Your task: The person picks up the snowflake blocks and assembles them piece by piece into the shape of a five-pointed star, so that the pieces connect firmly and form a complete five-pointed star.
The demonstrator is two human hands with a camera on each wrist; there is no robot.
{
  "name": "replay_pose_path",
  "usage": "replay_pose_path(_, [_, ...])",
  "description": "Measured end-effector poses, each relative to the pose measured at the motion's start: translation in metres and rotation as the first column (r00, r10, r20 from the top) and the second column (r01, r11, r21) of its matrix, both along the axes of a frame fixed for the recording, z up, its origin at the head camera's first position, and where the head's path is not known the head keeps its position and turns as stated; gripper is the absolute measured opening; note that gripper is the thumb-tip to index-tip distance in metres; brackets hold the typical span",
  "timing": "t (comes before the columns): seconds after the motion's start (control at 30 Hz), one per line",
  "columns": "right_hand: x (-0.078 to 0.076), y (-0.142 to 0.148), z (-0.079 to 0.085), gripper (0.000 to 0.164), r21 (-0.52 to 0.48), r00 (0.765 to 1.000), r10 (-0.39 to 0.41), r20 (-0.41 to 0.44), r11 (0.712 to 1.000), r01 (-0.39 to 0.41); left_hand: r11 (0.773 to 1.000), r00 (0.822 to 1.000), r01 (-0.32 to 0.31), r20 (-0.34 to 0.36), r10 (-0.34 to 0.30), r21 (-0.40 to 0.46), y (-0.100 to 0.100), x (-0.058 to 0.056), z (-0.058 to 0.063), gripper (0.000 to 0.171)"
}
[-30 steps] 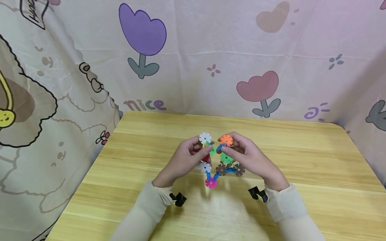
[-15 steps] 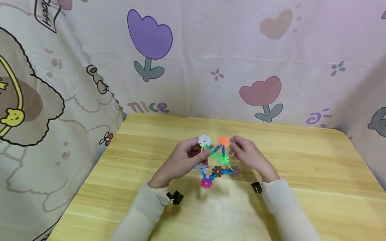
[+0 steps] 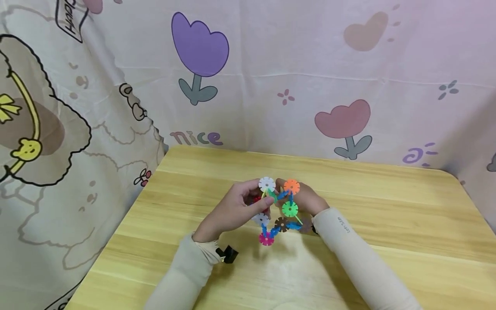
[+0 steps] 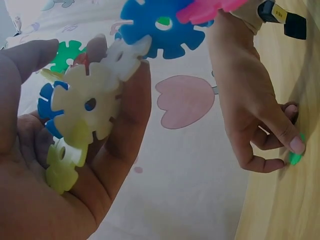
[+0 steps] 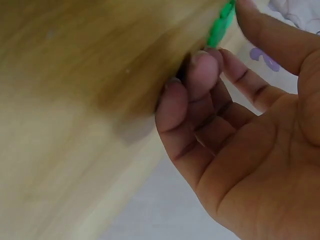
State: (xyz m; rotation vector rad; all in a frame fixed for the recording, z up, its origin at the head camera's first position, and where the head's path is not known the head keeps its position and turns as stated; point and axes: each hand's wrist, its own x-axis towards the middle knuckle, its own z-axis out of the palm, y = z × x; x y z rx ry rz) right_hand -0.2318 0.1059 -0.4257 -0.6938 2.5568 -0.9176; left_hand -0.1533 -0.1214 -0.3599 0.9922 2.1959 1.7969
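In the head view, my left hand [image 3: 232,206] holds up a loop of notched plastic snowflake discs, thumb in front. Among them are a white disc [image 3: 267,185], an orange disc [image 3: 292,187], a bright green disc [image 3: 289,209], a brown disc [image 3: 282,224] and a pink disc [image 3: 266,239]. The left wrist view shows a cream disc [image 4: 82,102] and a yellow one [image 4: 64,165] against my palm. Behind the loop, my right hand [image 3: 306,198] reaches low; its fingertips are hidden there. The right wrist view shows its thumb and forefinger pinching a loose green disc [image 5: 220,25], seen edge-on at the tabletop.
Beneath both hands lies a pale wooden table [image 3: 193,172]. A patterned cloth [image 3: 255,51] hangs behind its far edge and along the left. A small black camera [image 3: 230,254] sits at my left wrist, next to the cream sleeve [image 3: 190,262].
My right hand has let go of the disc loop by the orange disc and passed behind it, down to a loose green disc on the table. My left hand keeps holding the loop.
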Motion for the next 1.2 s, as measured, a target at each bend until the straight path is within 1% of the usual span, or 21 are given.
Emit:
replay_pose_path(0.13, [-0.002, 0.001, -0.003, 0.024, -0.046, 0.999, -0.019, 0.040, 0.999, 0.021, 1.000, 1.000, 0.001, 0.011, 0.000, -0.010, 0.001, 0.000, 0.000, 0.010])
replay_pose_path(0.2, [-0.003, 0.001, -0.005, 0.023, -0.087, 0.996, -0.040, 0.082, 0.995, 0.047, 1.000, 1.000, -0.003, 0.016, 0.003, -0.012, 0.001, 0.000, -0.001, 0.009])
replay_pose_path(0.27, [-0.003, 0.003, -0.007, 0.022, -0.109, 0.995, -0.042, 0.092, 0.993, 0.052, 1.000, 1.000, -0.004, 0.018, 0.004, -0.012, 0.002, 0.000, -0.001, 0.008])
replay_pose_path(0.33, [-0.003, 0.005, -0.009, 0.021, -0.117, 0.997, -0.014, 0.072, 0.993, 0.022, 1.000, 1.000, -0.006, 0.020, 0.006, -0.008, 0.002, -0.001, -0.002, 0.008])
replay_pose_path(0.4, [-0.003, 0.009, -0.010, 0.015, -0.112, 0.999, 0.032, 0.018, 0.993, -0.030, 1.000, 1.000, -0.009, 0.028, 0.009, -0.001, 0.003, -0.001, -0.003, 0.009])
replay_pose_path(0.47, [-0.002, 0.014, -0.011, 0.008, -0.110, 0.999, 0.044, -0.024, 0.993, -0.046, 1.000, 0.999, -0.011, 0.038, 0.011, 0.004, 0.003, -0.001, -0.004, 0.011])
replay_pose_path(0.5, [-0.001, 0.018, -0.011, 0.005, -0.123, 0.999, 0.030, -0.025, 0.992, -0.033, 1.000, 0.999, -0.012, 0.046, 0.012, 0.006, 0.004, -0.001, -0.004, 0.013])
replay_pose_path(0.53, [0.001, 0.022, -0.011, 0.004, -0.140, 1.000, 0.009, -0.020, 0.990, -0.012, 1.000, 0.998, -0.012, 0.054, 0.012, 0.009, 0.004, -0.001, -0.005, 0.015])
replay_pose_path(0.6, [0.005, 0.033, -0.007, 0.007, -0.188, 0.999, -0.055, -0.002, 0.981, 0.053, 1.000, 0.998, -0.010, 0.067, 0.009, 0.010, 0.005, -0.001, -0.005, 0.019])
replay_pose_path(0.67, [0.011, 0.043, 0.001, 0.007, -0.250, 0.991, -0.129, 0.027, 0.959, 0.132, 1.000, 0.997, -0.008, 0.074, 0.007, 0.007, 0.005, -0.002, -0.005, 0.022])
replay_pose_path(0.7, [0.015, 0.049, 0.007, 0.005, -0.281, 0.988, -0.154, 0.027, 0.947, 0.156, 1.000, 0.997, -0.007, 0.076, 0.006, 0.006, 0.005, -0.002, -0.005, 0.023])
replay_pose_path(0.8, [0.031, 0.061, 0.030, 0.005, -0.365, 0.977, -0.213, 0.007, 0.909, 0.201, 1.000, 0.996, -0.007, 0.085, 0.006, 0.001, 0.004, -0.004, -0.005, 0.026])
replay_pose_path(0.83, [0.037, 0.063, 0.038, 0.006, -0.394, 0.974, -0.225, -0.007, 0.896, 0.204, 1.000, 0.996, -0.009, 0.088, 0.009, -0.002, 0.004, -0.004, -0.006, 0.027])
replay_pose_path(0.93, [0.057, 0.063, 0.060, 0.007, -0.474, 0.967, -0.246, -0.068, 0.861, 0.185, 1.000, 0.994, -0.021, 0.108, 0.020, 0.001, 0.005, -0.006, -0.007, 0.030])
replay_pose_path(1.0, [0.070, 0.058, 0.073, 0.009, -0.515, 0.959, -0.255, -0.126, 0.843, 0.156, 1.000, 0.993, -0.031, 0.115, 0.031, 0.002, 0.006, -0.006, -0.007, 0.029])
replay_pose_path(1.1, [0.090, 0.049, 0.086, 0.015, -0.562, 0.942, -0.264, -0.207, 0.820, 0.106, 0.999, 0.991, -0.039, 0.127, 0.036, 0.023, 0.009, -0.005, -0.009, 0.028])
replay_pose_path(1.2, [0.107, 0.041, 0.094, 0.018, -0.587, 0.924, -0.271, -0.271, 0.807, 0.065, 0.998, 0.991, -0.047, 0.131, 0.040, 0.044, 0.014, -0.003, -0.010, 0.027])
